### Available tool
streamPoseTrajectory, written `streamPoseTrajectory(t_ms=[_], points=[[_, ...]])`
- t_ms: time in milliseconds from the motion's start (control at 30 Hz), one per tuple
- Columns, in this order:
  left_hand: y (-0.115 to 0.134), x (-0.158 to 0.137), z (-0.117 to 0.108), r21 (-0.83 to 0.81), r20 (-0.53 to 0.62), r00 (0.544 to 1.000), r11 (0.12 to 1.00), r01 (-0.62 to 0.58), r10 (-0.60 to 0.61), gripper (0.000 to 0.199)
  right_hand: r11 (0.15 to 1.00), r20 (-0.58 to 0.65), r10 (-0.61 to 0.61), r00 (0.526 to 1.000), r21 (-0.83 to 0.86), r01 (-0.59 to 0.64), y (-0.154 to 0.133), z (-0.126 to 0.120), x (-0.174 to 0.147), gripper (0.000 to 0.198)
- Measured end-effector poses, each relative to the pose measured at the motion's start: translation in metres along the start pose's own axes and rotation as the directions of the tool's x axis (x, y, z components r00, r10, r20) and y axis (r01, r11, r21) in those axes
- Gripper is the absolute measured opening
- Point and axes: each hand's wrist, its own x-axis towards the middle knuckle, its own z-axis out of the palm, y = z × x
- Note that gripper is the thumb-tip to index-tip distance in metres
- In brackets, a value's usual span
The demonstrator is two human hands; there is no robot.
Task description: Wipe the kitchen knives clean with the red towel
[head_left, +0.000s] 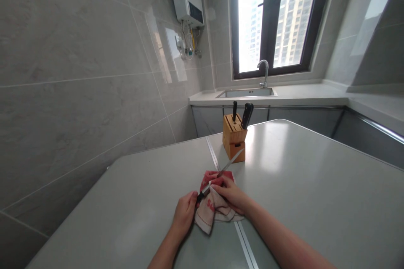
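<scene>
My left hand (185, 210) is closed around the black handle of a knife (232, 160), whose narrow blade points up and away to the right. Folded over the blade near the handle is a red and white cloth (217, 206), pinched in my right hand (229, 193). Part of the blade is hidden by the cloth and my fingers; its tip shows in front of the knife block. The cloth's lower folds hang just above or rest on the table; I cannot tell which.
Beyond my hands a wooden knife block (229, 136) stands on the white table (299, 201), with black-handled tools in its slots. Farther back are a counter (303, 91), a sink (246, 93) and a tap (266, 71) under the window. A tiled wall (94, 71) runs along the left.
</scene>
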Motion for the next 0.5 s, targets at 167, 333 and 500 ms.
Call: streamPoseTrajectory(t_ms=[167, 333, 500], points=[[0.002, 0.000, 0.001, 0.018, 0.052, 0.998, 0.999, -0.038, 0.037, 0.043, 0.999, -0.016, 0.034, 0.999, -0.020, -0.034, 0.004, -0.002, 0.001, 0.033], [0.004, -0.001, 0.000, 0.015, 0.082, 0.995, 0.998, -0.054, 0.053, 0.041, 1.000, -0.014, 0.007, 1.000, 0.012, -0.007, 0.009, -0.004, 0.003, 0.031], [0.004, 0.000, -0.001, -0.022, 0.085, 0.995, 0.999, -0.050, 0.051, 0.036, 0.999, 0.002, 0.045, 0.999, -0.010, -0.045, 0.013, -0.008, 0.004, 0.041]])
